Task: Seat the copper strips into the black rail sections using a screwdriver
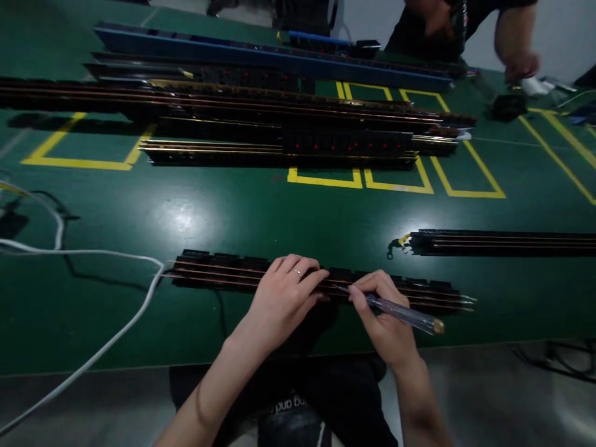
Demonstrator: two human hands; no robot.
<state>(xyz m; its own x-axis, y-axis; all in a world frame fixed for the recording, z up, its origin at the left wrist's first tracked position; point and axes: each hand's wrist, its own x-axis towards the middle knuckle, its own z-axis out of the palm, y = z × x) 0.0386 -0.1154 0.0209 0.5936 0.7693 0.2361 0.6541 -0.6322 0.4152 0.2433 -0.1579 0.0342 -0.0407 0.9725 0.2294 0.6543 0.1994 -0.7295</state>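
Observation:
A long black strip with copper-coloured rods along it (223,272) lies lengthwise before me on the green table. My left hand (289,292), with a ring on one finger, grips the strip near its middle, fingers bent over it. In my right hand (384,316) is a screwdriver with a clear handle (410,315), held like a pen. Its thin tip points left onto the strip, close to my left fingertips; the exact contact spot is too small to tell. Bare rod ends stick out at the strip's right end.
Several similar long strips (279,149) and a blue rail (261,59) lie farther back on the green table (233,205). Another black strip (507,243) sits to the right. A white cable (135,320) runs along the left. Across the table are another person's hands (521,65).

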